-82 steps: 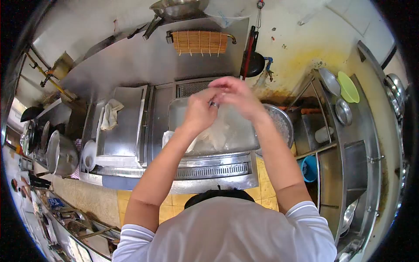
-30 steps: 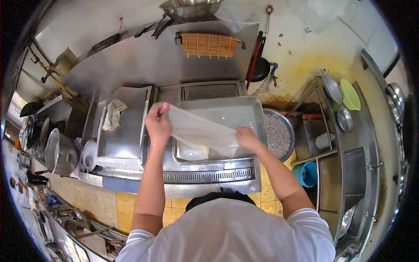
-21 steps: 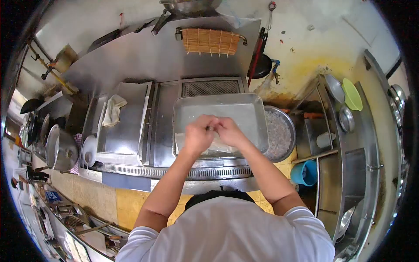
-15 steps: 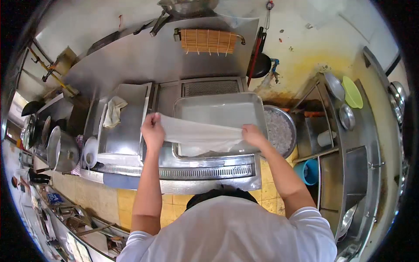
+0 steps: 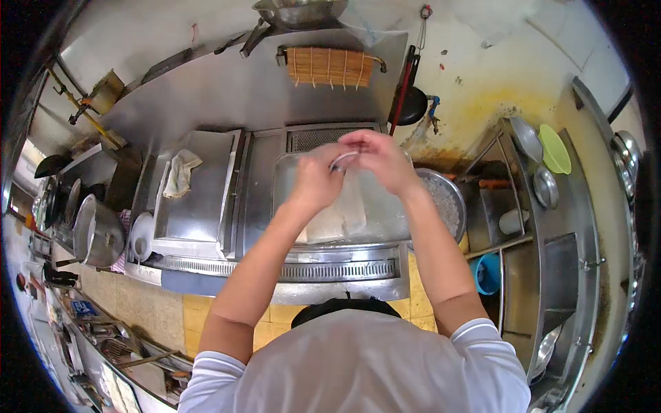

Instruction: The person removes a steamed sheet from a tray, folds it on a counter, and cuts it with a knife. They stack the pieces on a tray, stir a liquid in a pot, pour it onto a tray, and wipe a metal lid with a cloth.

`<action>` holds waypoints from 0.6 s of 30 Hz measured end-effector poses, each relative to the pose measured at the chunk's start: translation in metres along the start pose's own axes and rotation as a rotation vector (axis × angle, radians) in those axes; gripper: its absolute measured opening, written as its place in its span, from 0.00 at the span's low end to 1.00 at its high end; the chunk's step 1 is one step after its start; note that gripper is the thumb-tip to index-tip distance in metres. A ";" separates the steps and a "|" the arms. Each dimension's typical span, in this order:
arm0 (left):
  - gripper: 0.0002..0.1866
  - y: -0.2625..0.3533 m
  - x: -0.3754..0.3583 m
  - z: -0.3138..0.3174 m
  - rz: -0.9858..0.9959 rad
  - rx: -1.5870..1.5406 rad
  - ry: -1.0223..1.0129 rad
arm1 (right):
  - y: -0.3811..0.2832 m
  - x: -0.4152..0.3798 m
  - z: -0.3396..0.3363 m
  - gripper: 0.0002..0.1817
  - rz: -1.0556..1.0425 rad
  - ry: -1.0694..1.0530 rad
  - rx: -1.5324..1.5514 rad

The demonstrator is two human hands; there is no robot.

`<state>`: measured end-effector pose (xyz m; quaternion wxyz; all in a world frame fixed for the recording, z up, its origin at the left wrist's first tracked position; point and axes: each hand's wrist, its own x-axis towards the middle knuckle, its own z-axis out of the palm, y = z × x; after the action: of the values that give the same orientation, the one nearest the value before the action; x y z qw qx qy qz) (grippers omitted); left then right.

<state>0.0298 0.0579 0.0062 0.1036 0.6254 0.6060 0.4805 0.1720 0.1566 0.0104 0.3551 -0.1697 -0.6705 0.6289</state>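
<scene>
Both my hands are close together over the far half of a large metal tray (image 5: 281,199). My left hand (image 5: 318,177), slightly blurred, has its fingers closed at the upper edge of a thin white cloth (image 5: 337,217). Its fingers nearly touch those of my right hand (image 5: 377,160), which are curled at the same gathered edge. The cloth hangs down below the hands over the tray, pale and partly see-through. My forearms and hands hide part of it and of the tray.
A metal basin of ice-like bits (image 5: 444,203) stands right of the tray. Left, a crumpled cloth (image 5: 180,175) lies on a steel cover (image 5: 200,213). A large pot (image 5: 100,234) is farther left. A steel shelf unit (image 5: 523,275) borders the right side.
The cloth was stretched sideways between my widely spaced hands. My hands have now come together and moved farther over the tray, with the cloth hanging below them.
</scene>
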 end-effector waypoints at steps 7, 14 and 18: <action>0.11 0.025 0.017 -0.049 0.092 0.129 0.248 | 0.103 -0.039 0.004 0.16 0.369 0.061 -0.422; 0.10 -0.011 0.008 -0.060 0.042 0.152 0.335 | 0.148 -0.066 -0.063 0.18 0.263 0.058 -0.742; 0.15 0.012 0.003 -0.021 0.086 0.156 0.161 | 0.056 -0.009 0.020 0.17 -0.073 0.077 -0.348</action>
<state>0.0221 0.0485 0.0270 -0.0153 0.6163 0.6207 0.4844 0.1525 0.1443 -0.0448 0.3682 -0.2280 -0.7609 0.4832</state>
